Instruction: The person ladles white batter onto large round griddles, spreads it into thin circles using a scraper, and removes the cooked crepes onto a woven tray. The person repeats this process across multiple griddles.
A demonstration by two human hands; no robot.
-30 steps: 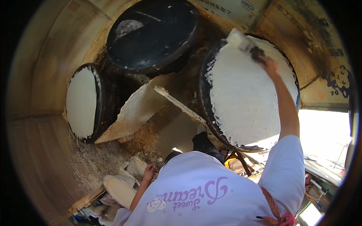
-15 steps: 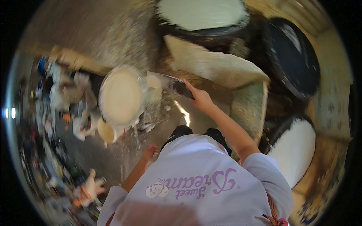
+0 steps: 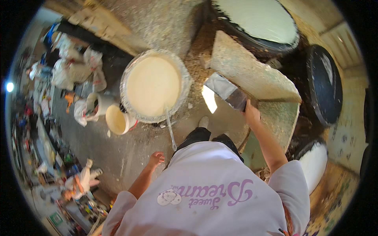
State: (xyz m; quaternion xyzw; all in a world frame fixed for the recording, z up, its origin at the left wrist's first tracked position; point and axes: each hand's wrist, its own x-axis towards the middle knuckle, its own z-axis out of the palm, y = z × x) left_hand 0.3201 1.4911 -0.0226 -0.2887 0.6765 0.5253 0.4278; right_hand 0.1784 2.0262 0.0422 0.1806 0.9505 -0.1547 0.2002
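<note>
My right hand grips a wide flat tool, dark near the handle and coated pale at the far end, which I hold beside a bent, crusted board. My left hand hangs empty beside my shirt, fingers loosely curled and a little apart. Between my hands and farther forward is a large round tub of cream-coloured liquid, with a thin stick slanting out of it. A smaller bucket of similar liquid stands to its lower left.
At the right, dark round drums lean around the board, some faced with white coating. A wooden beam runs along the upper left. White sacks and pails sit at the left; another person is at the lower left.
My view has swung from the coated drums toward the tub and floor. My right hand has brought the tool off the drum's white face, past the tub, to beside the board.
</note>
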